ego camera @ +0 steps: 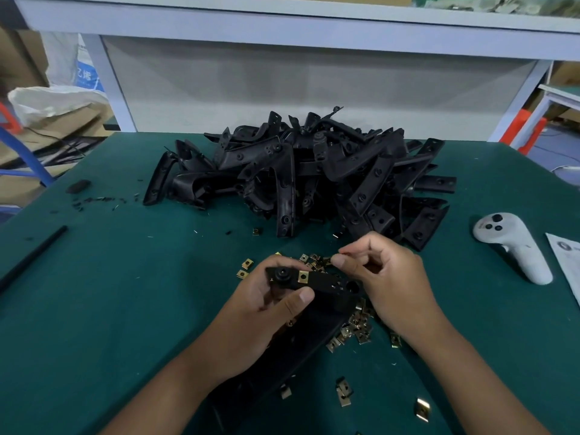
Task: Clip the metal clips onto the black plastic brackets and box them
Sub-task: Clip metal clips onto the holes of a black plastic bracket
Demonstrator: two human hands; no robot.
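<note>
Two bare forearms enter from the lower edge of the view, each ending in a bare hand: left hand (pixel 266 296), right hand (pixel 386 277). No sleeve, glove, watch, ring or band shows on either arm up to the frame edge. Fingernails are short and unpainted; the left thumbnail (pixel 306 295) and a right fingertip (pixel 338 262) face the camera.

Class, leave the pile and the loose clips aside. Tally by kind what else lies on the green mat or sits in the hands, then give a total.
Black bracket held in left hand: 1
Metal clip fitted on that bracket: 1
White handheld controller: 1
Black rod: 1
Printed paper sheet: 1
Total: 5
</note>
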